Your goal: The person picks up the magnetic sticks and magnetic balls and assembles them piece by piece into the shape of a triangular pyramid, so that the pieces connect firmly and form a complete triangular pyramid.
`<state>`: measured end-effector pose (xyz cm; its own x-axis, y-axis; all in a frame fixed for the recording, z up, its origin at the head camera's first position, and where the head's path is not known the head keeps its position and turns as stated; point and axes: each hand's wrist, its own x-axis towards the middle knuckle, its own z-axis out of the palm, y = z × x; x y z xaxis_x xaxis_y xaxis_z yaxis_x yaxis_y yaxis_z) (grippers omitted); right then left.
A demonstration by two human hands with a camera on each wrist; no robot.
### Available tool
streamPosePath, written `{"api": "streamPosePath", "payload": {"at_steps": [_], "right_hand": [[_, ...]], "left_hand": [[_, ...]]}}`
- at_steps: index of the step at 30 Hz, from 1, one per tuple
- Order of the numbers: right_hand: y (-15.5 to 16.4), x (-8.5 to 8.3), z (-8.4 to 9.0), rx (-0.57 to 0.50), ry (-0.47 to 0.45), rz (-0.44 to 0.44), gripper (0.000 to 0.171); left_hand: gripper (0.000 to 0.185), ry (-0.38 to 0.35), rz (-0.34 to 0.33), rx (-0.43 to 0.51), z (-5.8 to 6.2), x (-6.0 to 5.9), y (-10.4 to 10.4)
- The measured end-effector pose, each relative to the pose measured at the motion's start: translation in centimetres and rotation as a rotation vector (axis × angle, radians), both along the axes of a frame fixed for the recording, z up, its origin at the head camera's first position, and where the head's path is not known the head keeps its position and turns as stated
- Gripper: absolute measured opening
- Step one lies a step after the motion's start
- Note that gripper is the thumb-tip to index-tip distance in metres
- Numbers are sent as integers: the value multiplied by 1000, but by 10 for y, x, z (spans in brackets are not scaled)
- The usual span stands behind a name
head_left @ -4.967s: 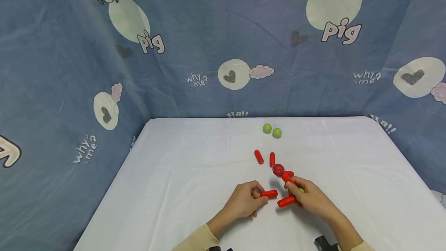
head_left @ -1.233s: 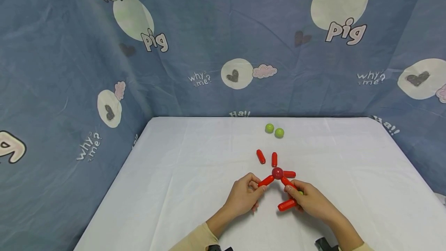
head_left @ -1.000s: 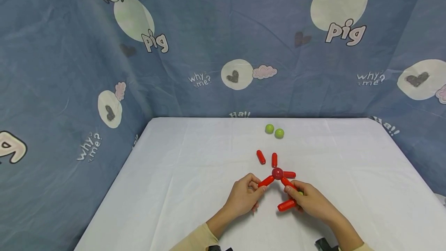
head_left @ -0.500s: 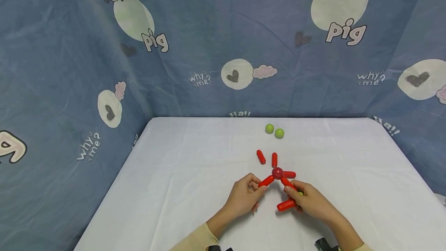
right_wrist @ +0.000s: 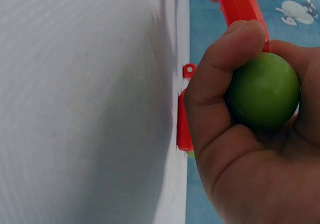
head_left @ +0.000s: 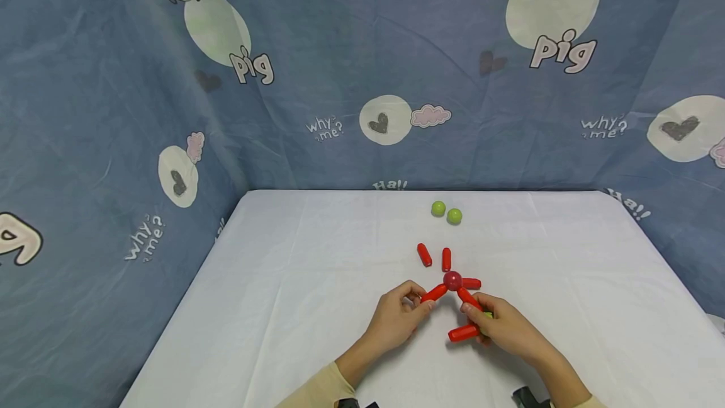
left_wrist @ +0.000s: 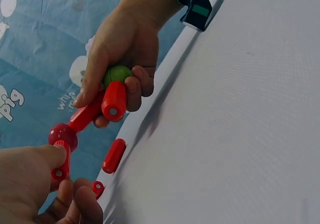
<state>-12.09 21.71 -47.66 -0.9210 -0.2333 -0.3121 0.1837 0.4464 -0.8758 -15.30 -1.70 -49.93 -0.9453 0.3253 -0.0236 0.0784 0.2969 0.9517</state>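
My left hand pinches a red magnetic rod between thumb and fingers. That rod's far end meets a dark red ball. A second red rod runs from this ball into my right hand, which grips it and a green ball. Fingers partly cover the green ball. Another red rod sticks out from the green ball, its free end showing in the left wrist view. Held joined, these pieces are above the white table.
Loose red rods lie on the white tablecloth beyond the hands, one rod just right of the dark red ball. Farther back are two green balls. A blue printed curtain hangs behind and to the left.
Since five seconds ago, my left hand has raised its rod and swung its tip up against the dark red ball. Over the last second both hands stay nearly still; the free rod shifts slightly left.
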Motion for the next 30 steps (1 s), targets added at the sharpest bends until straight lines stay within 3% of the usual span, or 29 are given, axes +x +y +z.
{"api": "streamPosePath", "payload": {"at_steps": [12, 25, 30], "right_hand": [[0, 0, 2, -58, -24, 59, 40], [-5, -1, -1, 137, 11, 1, 29], [-4, -1, -2, 140, 11, 27, 29]], "left_hand": [[19, -51, -21, 83, -1, 0, -1], [16, -39, -18, 43, 1, 1, 1], [16, -28, -12, 24, 1, 1, 1]]}}
